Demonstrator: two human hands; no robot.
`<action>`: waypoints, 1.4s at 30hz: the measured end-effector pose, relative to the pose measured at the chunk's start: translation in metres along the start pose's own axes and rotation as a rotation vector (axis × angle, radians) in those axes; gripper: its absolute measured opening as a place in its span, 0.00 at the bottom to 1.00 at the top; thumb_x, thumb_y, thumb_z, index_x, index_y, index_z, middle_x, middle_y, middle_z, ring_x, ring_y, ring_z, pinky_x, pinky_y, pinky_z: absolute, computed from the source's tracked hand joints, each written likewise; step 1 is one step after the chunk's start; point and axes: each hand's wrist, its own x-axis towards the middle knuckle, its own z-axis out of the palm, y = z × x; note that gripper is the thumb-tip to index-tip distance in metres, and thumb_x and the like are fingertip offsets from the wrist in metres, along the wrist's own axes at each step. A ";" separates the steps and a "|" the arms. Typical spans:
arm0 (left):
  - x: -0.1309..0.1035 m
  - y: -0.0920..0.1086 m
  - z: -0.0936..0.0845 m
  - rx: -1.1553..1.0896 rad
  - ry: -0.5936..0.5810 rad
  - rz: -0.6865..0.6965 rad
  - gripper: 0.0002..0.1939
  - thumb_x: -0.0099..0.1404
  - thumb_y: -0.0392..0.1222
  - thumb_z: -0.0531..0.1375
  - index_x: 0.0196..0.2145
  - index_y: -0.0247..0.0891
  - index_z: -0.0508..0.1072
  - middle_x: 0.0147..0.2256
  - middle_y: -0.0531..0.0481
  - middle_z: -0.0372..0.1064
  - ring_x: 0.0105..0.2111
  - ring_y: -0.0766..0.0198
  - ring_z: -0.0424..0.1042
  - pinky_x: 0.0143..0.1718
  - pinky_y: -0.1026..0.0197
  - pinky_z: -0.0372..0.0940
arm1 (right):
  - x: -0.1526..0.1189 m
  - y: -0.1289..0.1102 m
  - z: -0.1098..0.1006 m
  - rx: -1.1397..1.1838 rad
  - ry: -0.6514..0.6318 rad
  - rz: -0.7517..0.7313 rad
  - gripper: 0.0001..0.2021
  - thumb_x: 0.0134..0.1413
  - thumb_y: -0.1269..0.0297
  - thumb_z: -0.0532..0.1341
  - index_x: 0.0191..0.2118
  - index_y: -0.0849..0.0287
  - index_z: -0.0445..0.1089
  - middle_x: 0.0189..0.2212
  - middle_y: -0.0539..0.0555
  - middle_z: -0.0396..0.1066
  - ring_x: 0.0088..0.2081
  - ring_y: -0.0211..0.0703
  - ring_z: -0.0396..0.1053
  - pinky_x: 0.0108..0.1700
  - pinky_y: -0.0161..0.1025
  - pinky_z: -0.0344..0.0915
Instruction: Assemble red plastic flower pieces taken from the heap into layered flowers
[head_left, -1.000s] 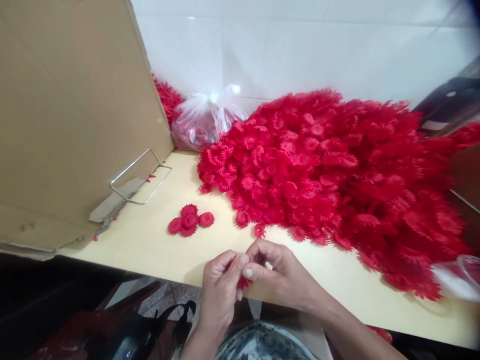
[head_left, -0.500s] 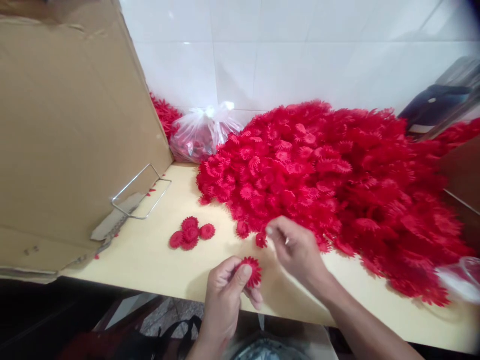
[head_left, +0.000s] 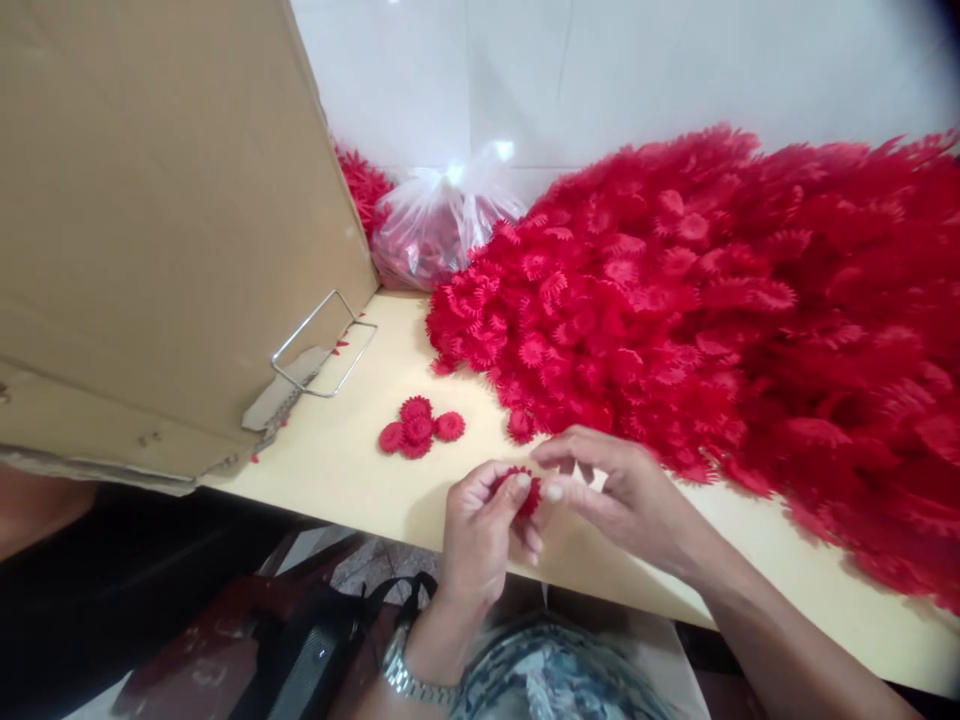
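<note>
My left hand (head_left: 480, 525) pinches a red artificial flower head (head_left: 534, 497) with toothed petals between thumb and fingers, above the table's front edge. Just to its right is my right hand (head_left: 611, 485), thumb and forefinger apart at the flower's edge; whether they touch it I cannot tell. Behind both hands spreads a large heap of similar red flower pieces (head_left: 637, 290). A single red flower head (head_left: 520, 427) lies at the heap's near edge. Left of my hands, a small cluster of compact red flower heads (head_left: 417, 430) rests on the table.
A tall cardboard box (head_left: 165, 200) stands on the left of the yellow table (head_left: 337, 470), with a bent wire frame (head_left: 324, 345) at its base. A tied clear plastic bag (head_left: 442, 225) sits by the wall. Bare skin of another person (head_left: 41, 510) shows at far left.
My right hand has come from the heap's edge to the flower in my left hand, and its fingers have parted. A small red piece by its fingertips no longer shows. The view has shifted.
</note>
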 end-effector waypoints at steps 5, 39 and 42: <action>0.000 -0.004 0.000 0.106 0.006 -0.005 0.19 0.52 0.51 0.64 0.19 0.35 0.64 0.11 0.60 0.57 0.08 0.74 0.56 0.06 0.74 0.49 | -0.001 -0.011 0.021 0.497 -0.125 0.198 0.10 0.53 0.58 0.62 0.30 0.57 0.62 0.19 0.46 0.71 0.23 0.38 0.72 0.28 0.34 0.66; -0.006 -0.014 -0.006 0.093 -0.041 0.144 0.15 0.62 0.46 0.58 0.21 0.36 0.69 0.18 0.55 0.62 0.20 0.69 0.61 0.22 0.67 0.58 | -0.006 0.002 0.029 -0.290 0.165 -0.141 0.05 0.58 0.71 0.50 0.32 0.57 0.60 0.22 0.49 0.66 0.23 0.36 0.64 0.25 0.32 0.59; -0.005 -0.016 -0.008 0.117 -0.030 0.201 0.14 0.62 0.45 0.58 0.21 0.36 0.69 0.18 0.55 0.62 0.21 0.69 0.61 0.22 0.67 0.58 | -0.002 -0.002 0.028 -0.311 0.206 -0.171 0.06 0.57 0.71 0.50 0.31 0.58 0.61 0.24 0.51 0.67 0.25 0.37 0.64 0.27 0.33 0.60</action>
